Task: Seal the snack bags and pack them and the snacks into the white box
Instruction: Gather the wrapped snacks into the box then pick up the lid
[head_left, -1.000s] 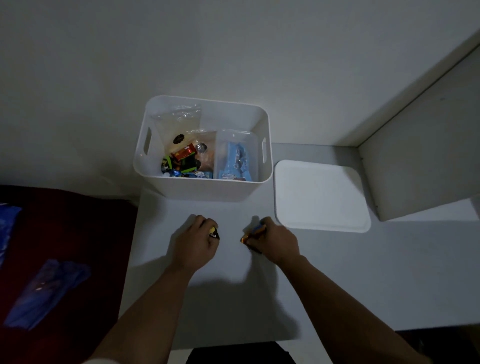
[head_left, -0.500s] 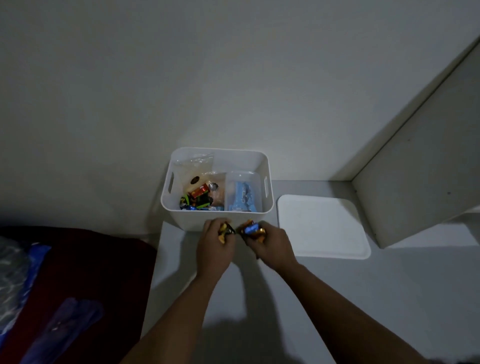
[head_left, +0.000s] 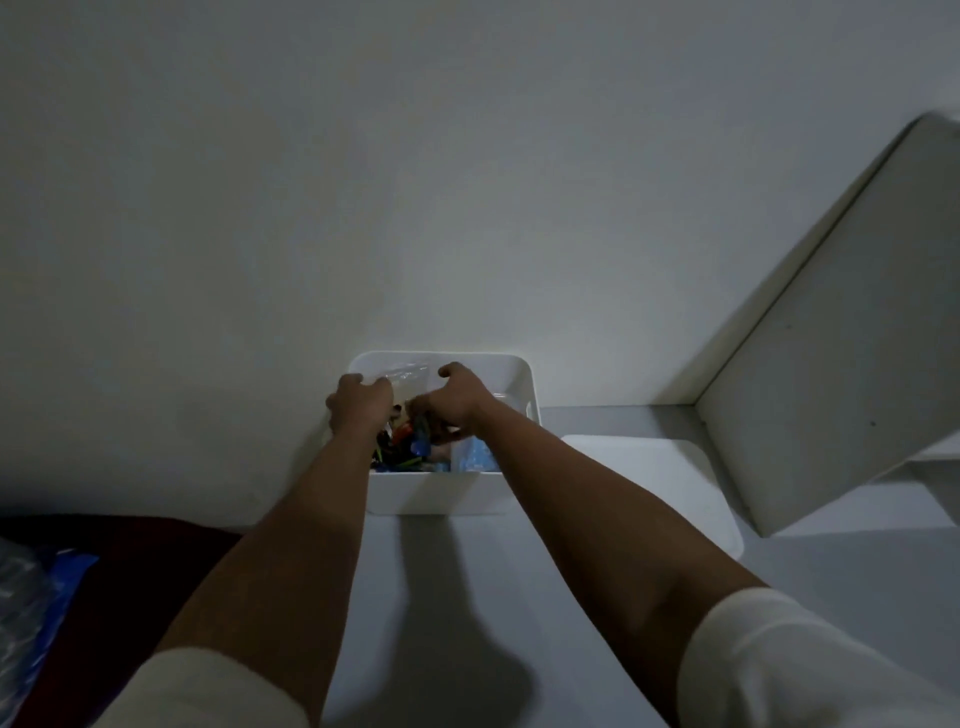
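Observation:
The white box (head_left: 436, 493) stands at the back of the table against the wall. Both my hands are inside its open top. My left hand (head_left: 358, 402) hovers over the left part with its fingers curled down and hidden, so I cannot see what it holds. My right hand (head_left: 457, 402) is over the middle, fingers closed around a small blue and orange wrapped snack (head_left: 418, 440). Beneath the hands lies a pile of colourful wrapped snacks (head_left: 395, 457). A clear bag (head_left: 408, 374) leans on the back wall of the box, and a blue snack bag (head_left: 475, 460) sits at its right.
The white lid (head_left: 649, 483) lies flat on the table just right of the box. A white panel (head_left: 831, 338) leans at the right. A dark red surface (head_left: 130, 571) with blue plastic bags (head_left: 36, 597) is at the lower left.
Both hands have moved from the table's middle forward and up into the box, carrying the small snacks. The view has tilted up toward the wall.

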